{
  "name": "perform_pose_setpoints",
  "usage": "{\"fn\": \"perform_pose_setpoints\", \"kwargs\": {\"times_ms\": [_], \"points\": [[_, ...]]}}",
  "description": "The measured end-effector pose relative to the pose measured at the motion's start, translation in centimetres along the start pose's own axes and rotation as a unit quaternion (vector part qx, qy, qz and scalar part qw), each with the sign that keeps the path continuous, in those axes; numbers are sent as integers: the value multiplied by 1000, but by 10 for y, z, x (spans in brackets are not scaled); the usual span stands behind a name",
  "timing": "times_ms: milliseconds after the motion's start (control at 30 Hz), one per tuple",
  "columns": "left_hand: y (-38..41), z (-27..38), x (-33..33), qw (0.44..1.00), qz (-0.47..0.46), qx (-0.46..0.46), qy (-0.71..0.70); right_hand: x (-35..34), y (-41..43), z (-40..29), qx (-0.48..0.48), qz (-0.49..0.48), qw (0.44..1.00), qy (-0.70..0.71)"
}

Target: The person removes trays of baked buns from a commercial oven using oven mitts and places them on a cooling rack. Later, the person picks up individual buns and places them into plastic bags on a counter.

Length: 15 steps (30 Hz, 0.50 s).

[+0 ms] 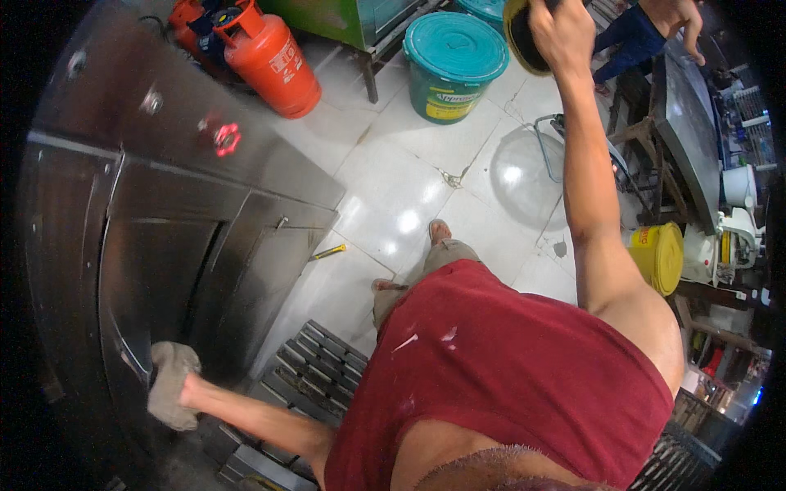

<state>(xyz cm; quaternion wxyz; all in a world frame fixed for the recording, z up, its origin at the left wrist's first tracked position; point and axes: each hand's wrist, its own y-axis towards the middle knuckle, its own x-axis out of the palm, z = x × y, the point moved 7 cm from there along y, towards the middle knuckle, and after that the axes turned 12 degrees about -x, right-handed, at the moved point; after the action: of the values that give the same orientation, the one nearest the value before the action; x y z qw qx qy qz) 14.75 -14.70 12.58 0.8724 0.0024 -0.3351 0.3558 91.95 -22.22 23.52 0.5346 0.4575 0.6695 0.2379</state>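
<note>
My left hand (pixel 175 385) is wrapped in a greyish cloth or mitt and rests at the handle (pixel 132 362) of a dark metal oven door (pixel 166 264). The cloth hides its fingers. At the top of the view my right hand (pixel 562 37) is closed on a round, dark object with a yellowish rim (pixel 522 43), partly cut off by the picture's edge. A red valve knob (pixel 226 140) sticks out from the metal front above the door.
Orange gas cylinders (pixel 276 67) and a teal-lidded bucket (pixel 455 49) stand on the tiled floor. A yellow-handled tool (pixel 328 251) lies by the oven's base. Slatted metal racks (pixel 313 362) are beside me. Right: a metal-topped table (pixel 688 129), a yellow bucket (pixel 663 258), another person (pixel 651 30).
</note>
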Motion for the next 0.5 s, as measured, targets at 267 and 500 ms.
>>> {"fn": "perform_pose_setpoints", "kwargs": {"times_ms": [267, 500], "points": [[-110, -317, -83, 943, 9, -332, -18, 223, -115, 205, 7, -300, 954, 12], [-249, -541, -90, 752, -82, -612, 229, 82, -540, 252, 136, -759, 620, 142]]}}
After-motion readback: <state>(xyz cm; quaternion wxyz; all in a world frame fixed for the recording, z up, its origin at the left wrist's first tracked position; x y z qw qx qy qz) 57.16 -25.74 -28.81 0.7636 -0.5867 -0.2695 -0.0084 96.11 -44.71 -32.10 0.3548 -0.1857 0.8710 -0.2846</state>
